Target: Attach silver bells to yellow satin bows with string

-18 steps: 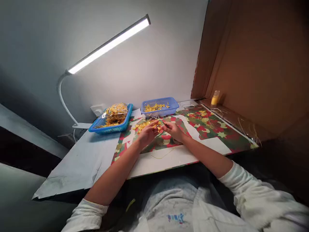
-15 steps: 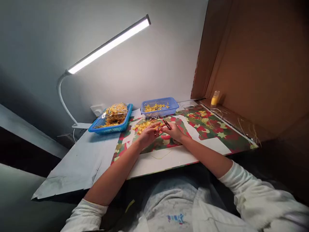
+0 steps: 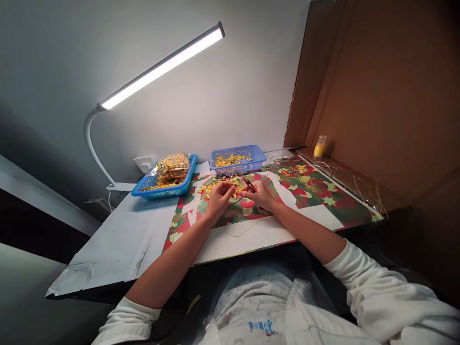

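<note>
Small snips (image 3: 248, 184) — pinched in the right hand (image 3: 259, 195) over the patterned mat (image 3: 316, 194); left hand (image 3: 218, 198) beside it, fingers closed on a yellow piece (image 3: 234, 189) — baskets behind.

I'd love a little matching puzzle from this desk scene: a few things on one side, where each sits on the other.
Things:
1. Desk lamp
2. Small yellow bottle
3. Blue basket with the clear bag
4. Small dark tool

Places:
A. In the right hand
B. Far left of the patterned mat
C. On the ledge by the brown cardboard wall
D. Overhead, slanting above the desk

Pairs: 1-D, 2-C, 3-B, 4-A
</note>
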### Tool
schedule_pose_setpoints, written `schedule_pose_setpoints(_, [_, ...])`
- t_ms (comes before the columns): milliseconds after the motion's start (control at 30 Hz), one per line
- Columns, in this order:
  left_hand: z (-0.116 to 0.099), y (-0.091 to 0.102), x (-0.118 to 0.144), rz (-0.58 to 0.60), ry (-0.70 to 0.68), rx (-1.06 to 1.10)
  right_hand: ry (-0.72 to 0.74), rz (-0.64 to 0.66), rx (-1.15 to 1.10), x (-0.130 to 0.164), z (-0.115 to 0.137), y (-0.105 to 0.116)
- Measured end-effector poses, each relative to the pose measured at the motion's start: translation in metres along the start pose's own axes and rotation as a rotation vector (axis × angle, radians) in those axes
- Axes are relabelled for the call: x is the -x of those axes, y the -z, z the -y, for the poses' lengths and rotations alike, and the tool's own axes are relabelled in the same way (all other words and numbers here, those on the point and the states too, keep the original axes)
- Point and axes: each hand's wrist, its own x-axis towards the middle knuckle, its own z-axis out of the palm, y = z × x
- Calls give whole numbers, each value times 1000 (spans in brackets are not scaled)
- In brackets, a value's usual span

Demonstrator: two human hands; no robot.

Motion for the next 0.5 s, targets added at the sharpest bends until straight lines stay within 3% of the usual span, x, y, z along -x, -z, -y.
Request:
schedule_pose_setpoints(67, [0, 3, 1, -115, -71, -77, -12, 23, 7, -1, -1, 0])
schedule_pose_setpoints(133, [-2, 5, 2, -232, -261, -246, -20, 40, 21, -2, -2, 0])
schedule_pose_setpoints(167, [-4, 6, 3, -226, -381, -348, -22, 47, 29, -3, -2, 0])
schedule_pose_setpoints(233, [-7, 6, 4, -59, -551, -493, -25, 66, 42, -3, -4, 0])
schedule_pose_setpoints(333, [-7, 6, 3, 256, -448, -448, -25, 101, 56, -4, -6, 3])
schedule_pose_setpoints(400, [-3, 6, 1, 330, -332, -389, -29, 154, 74, -4, -7, 5])
schedule_pose_setpoints(500, [3, 8, 0, 366, -269, -362, -16, 251, 112, -4, -5, 9])
